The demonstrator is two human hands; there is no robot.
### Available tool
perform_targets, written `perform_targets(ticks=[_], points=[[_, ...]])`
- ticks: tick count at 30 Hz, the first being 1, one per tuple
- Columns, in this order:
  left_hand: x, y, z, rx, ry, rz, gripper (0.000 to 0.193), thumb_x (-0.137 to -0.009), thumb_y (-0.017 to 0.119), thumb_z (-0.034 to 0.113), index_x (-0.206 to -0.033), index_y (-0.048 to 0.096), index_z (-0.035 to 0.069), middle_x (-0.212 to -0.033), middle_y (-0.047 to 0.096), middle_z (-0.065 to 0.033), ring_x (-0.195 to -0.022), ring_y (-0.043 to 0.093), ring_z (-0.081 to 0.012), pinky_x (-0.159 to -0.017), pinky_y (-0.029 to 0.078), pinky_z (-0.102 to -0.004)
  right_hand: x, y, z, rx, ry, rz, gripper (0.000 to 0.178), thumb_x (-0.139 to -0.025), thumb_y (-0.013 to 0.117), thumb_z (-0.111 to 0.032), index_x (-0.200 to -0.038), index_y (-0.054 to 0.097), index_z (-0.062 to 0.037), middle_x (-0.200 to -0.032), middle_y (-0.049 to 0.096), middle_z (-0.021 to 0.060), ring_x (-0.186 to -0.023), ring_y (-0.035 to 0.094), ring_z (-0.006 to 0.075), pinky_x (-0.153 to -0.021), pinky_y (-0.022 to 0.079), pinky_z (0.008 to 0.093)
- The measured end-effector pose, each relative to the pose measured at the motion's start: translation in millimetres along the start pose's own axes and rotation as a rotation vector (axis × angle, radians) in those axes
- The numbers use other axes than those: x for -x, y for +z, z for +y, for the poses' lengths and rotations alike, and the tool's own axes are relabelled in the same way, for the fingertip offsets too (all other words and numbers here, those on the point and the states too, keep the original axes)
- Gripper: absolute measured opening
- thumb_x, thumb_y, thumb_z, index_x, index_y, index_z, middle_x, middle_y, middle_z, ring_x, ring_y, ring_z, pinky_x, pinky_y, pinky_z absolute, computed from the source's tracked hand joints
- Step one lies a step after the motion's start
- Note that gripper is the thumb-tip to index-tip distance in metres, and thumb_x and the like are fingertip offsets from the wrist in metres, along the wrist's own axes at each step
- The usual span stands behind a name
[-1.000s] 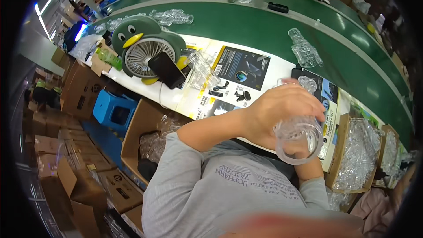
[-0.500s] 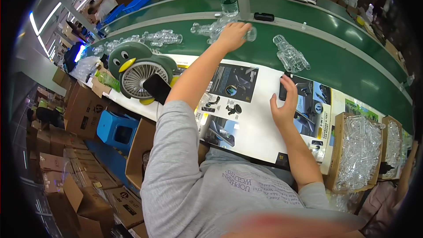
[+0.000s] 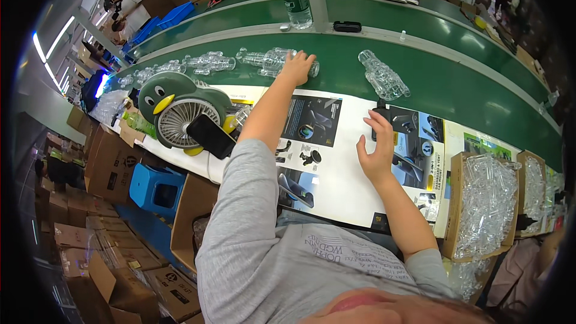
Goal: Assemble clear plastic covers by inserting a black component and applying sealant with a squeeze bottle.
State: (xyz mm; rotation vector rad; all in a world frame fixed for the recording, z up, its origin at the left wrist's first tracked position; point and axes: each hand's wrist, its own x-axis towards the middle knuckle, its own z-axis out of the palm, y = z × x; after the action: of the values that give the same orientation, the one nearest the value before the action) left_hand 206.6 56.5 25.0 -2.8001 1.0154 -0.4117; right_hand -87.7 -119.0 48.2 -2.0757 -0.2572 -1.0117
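Note:
On the green belt lies a row of clear plastic figure-shaped pieces. My left hand (image 3: 296,69) rests over the right end of one clear piece (image 3: 264,59), fingers spread and touching it. More clear pieces (image 3: 209,62) lie farther left. Another single clear piece (image 3: 384,77) lies to the right, apart from both hands. My right hand (image 3: 378,151) is held over the printed white sheet (image 3: 342,171), thumb and fingers apart. Its fingertips are beside a small black object (image 3: 381,111) at the sheet's far edge; whether they touch it I cannot tell.
A green penguin-shaped fan (image 3: 186,111) with a black phone (image 3: 211,135) in front stands at left. Cardboard boxes of small clear parts (image 3: 486,204) stand at right. Behind the belt are a water bottle (image 3: 295,3) and a black case (image 3: 347,26). A blue stool (image 3: 157,187) is lower left.
My left hand has come nearer and slightly left; the clear piece under it, blurred before, now lies flat on the belt. My right hand keeps nearly the same place. The view has shifted slightly.

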Motion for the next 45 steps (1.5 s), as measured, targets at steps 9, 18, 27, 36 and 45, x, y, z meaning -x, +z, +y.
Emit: perform_targets(ticks=[9,18,27,36,45], points=[[68,-117,55,0.174,0.213,0.309,0.034,-0.073,0.059,0.012,-0.107,0.056,0.012,-0.107,0.056,-0.0118,-0.113,0.048,-0.0272,-0.094,0.036,-0.0462,1,-4,9,0.027,0.016,0.035,0.037,-0.07,0.055,0.003,-0.107,0.052,-0.0038,-0.115,0.051,0.0135,-0.108,0.048,0.0296,-0.092,0.037,0.0359],[220,-157,30,-0.041,-0.522,-0.024,0.04,-0.085,0.048,0.042,-0.117,0.055,0.02,-0.065,0.062,-0.0064,-0.059,0.062,-0.0253,-0.049,0.046,-0.0383,2,-1,1,-0.006,-0.048,0.051,0.035,-0.071,0.051,0.005,-0.105,0.053,-0.001,-0.114,0.053,0.014,-0.108,0.049,0.0278,-0.094,0.036,0.0351],[225,-109,49,0.046,-0.637,-0.085,0.059,-0.078,0.052,0.055,-0.128,0.043,0.025,-0.059,0.059,-0.0042,-0.054,0.06,-0.0202,-0.045,0.042,-0.0329,-21,-34,-7,-0.25,0.099,0.109,0.032,-0.083,0.047,0.002,-0.115,0.047,0.0008,-0.118,0.051,0.0116,-0.107,0.049,0.0208,-0.092,0.038,0.0311],[240,-101,56,0.102,-0.651,0.209,0.053,-0.078,0.058,0.048,-0.124,0.046,0.025,-0.077,0.053,-0.0127,-0.067,0.057,-0.0252,-0.051,0.045,-0.0349,-30,-85,31,0.412,-0.047,-0.483,0.038,-0.077,0.042,0.011,-0.109,0.056,-0.0047,-0.101,0.054,0.0115,-0.097,0.052,0.0246,-0.084,0.041,0.0314],[257,-145,64,0.604,-0.452,0.448,0.061,-0.077,0.063,0.027,-0.132,0.036,0.024,-0.086,0.045,-0.009,-0.074,0.051,-0.0233,-0.067,0.046,-0.0346,-34,-71,46,0.648,-0.265,-0.758,0.054,-0.063,0.051,0.011,-0.112,0.058,-0.0112,-0.088,0.046,0.0104,-0.085,0.048,0.0273,-0.078,0.04,0.0369]])
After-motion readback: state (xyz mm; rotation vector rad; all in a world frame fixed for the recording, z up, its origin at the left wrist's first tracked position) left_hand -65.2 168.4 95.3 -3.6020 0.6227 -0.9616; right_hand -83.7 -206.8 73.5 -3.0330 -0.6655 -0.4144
